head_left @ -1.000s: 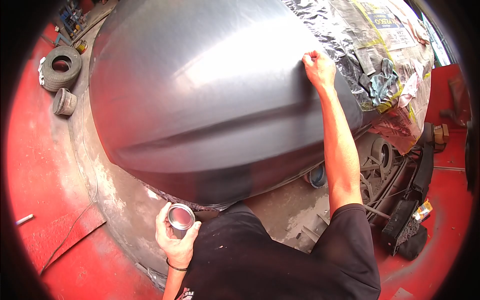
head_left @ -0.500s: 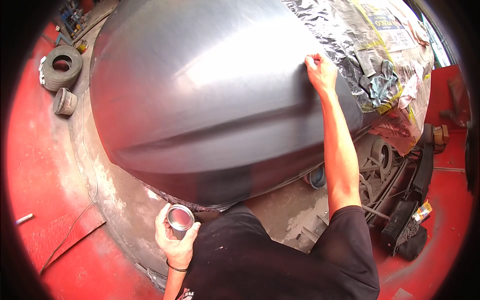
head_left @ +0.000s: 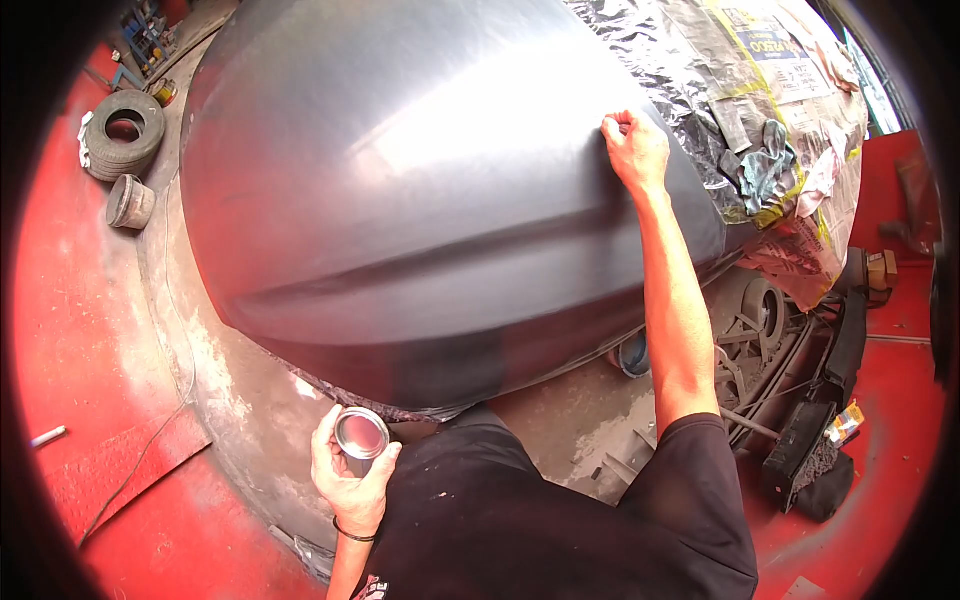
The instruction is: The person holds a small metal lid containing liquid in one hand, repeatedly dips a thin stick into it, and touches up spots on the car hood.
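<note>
A dark, glossy car hood with a bright reflection fills the middle of the view. My left hand is wrapped round a small round metal tin with a reddish inside, held near my waist below the hood's front edge. At the hood's right side, near the plastic covering, my right hand is closed with its fingertips pinched together on or just above the surface. Whatever is between those fingertips is too small to make out.
Plastic and paper sheeting covers the area right of the hood, with a bluish cloth on it. A tire and a bucket stand at left. Black car parts lie at lower right.
My right hand has moved slightly down, with small sideways shifts, over the right part of the hood. My left hand and the tin have stayed in place.
</note>
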Demonstrator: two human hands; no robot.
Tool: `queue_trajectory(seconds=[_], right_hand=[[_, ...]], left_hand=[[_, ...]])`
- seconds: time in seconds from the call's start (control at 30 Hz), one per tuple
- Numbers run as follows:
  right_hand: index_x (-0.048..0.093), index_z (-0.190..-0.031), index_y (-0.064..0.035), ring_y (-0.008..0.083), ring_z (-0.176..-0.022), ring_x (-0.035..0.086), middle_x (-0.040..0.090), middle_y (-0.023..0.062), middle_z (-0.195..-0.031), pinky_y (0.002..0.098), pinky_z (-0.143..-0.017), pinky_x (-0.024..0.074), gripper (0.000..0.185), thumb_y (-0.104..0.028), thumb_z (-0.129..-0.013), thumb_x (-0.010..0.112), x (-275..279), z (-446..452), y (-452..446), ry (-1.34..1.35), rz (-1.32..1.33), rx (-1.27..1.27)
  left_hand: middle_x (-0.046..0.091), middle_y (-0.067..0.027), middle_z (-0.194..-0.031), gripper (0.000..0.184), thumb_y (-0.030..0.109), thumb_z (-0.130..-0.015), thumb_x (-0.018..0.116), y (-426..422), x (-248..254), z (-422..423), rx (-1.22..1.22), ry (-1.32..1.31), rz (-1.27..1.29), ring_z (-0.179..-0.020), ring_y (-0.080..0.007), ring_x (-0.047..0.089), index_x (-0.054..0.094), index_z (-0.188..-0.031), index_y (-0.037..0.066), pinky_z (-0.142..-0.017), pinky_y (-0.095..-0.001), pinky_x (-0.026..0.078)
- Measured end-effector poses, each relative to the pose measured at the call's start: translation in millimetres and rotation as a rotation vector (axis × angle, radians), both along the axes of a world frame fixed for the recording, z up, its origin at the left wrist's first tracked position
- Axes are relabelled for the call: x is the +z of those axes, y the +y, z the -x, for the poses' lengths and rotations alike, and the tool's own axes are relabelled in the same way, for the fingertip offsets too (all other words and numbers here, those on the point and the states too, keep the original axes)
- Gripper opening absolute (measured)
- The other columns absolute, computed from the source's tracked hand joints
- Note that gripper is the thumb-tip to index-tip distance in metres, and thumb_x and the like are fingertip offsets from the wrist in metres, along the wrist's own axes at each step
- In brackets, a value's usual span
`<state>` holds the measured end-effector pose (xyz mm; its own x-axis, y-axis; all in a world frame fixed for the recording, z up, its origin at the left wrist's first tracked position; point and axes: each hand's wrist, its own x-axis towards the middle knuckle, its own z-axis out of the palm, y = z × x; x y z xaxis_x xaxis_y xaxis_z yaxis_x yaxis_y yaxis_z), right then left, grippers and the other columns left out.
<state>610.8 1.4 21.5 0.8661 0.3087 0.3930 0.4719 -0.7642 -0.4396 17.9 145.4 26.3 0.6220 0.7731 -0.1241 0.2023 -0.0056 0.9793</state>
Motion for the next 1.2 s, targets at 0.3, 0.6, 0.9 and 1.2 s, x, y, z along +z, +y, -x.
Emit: queue_trajectory(seconds=[0.3,0.6,0.9,1.2], right_hand=[[0.086,-0.106,-0.0099,0.0336,-0.096,0.084,0.086,0.0145,-0.098,0.0467,-0.093,0.0627,0.022,-0.030,-0.100,0.080,-0.2,0.1,1.4,-0.020,0.012,0.006],[0.087,-0.106,-0.0109,0.0329,-0.095,0.084,0.086,0.0131,-0.096,0.0455,-0.093,0.0632,0.022,-0.030,-0.100,0.080,0.9,-2.5,0.5,0.004,0.025,-0.020],[0.087,-0.107,-0.0106,0.0321,-0.093,0.084,0.086,0.0126,-0.095,0.0451,-0.093,0.0636,0.023,-0.031,-0.100,0.079,-0.6,-2.9,0.2,-0.025,0.013,-0.001],[0.087,-0.109,-0.0093,0.0306,-0.095,0.085,0.087,0.0134,-0.097,0.0438,-0.093,0.0636,0.025,-0.032,-0.101,0.079,0.5,-1.5,0.5,-0.019,0.032,-0.008]], left_hand=[[0.066,-0.0137,-0.149,0.091,-0.009,-0.085,0.094,0.7,-0.4,2.5,0.001,0.006,0.008,-0.137,-0.0239,0.068,0.051,-0.165,-0.003,-0.122,-0.0396,0.055],[0.072,-0.0133,-0.142,0.091,-0.001,-0.083,0.102,-0.2,-1.1,0.7,0.060,-0.013,-0.002,-0.131,-0.0244,0.071,0.057,-0.162,-0.002,-0.116,-0.0406,0.058],[0.073,-0.0132,-0.142,0.091,-0.001,-0.083,0.102,1.0,-1.2,2.8,0.060,-0.010,-0.014,-0.131,-0.0245,0.072,0.057,-0.162,-0.002,-0.116,-0.0405,0.057],[0.066,-0.0147,-0.149,0.091,-0.010,-0.086,0.094,3.0,-3.4,7.6,0.013,0.005,0.000,-0.138,-0.0244,0.068,0.051,-0.166,-0.004,-0.121,-0.0399,0.056]])
